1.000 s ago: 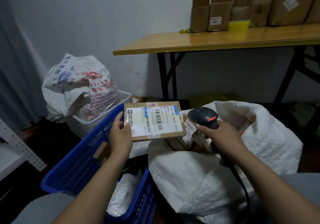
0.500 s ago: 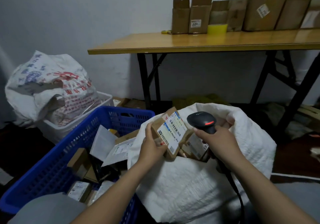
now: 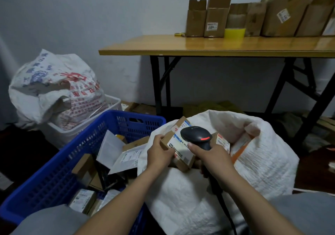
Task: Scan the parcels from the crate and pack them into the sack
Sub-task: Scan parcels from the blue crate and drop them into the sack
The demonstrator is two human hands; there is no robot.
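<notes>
My left hand (image 3: 159, 152) grips a flat brown cardboard parcel (image 3: 181, 153) with a white label, tilted over the open mouth of the white woven sack (image 3: 253, 162). Just to its right, my right hand (image 3: 212, 154) holds a black barcode scanner (image 3: 196, 136) with a red light; its head covers part of the parcel's label. More labelled parcels (image 3: 223, 143) lie inside the sack behind the scanner. The blue plastic crate (image 3: 59, 173) at the lower left holds several parcels and envelopes (image 3: 110, 149).
A printed white sack (image 3: 54, 87) sits in a white tub (image 3: 112, 101) behind the crate. A wooden folding table (image 3: 217, 45) stands at the back with several cardboard boxes (image 3: 215, 17) and a yellow tape roll (image 3: 235, 32). Dark floor lies left and right.
The left hand has carried the parcel from in front of the crate rightwards and down to the sack's mouth. The scanner now sits directly over the parcel's label.
</notes>
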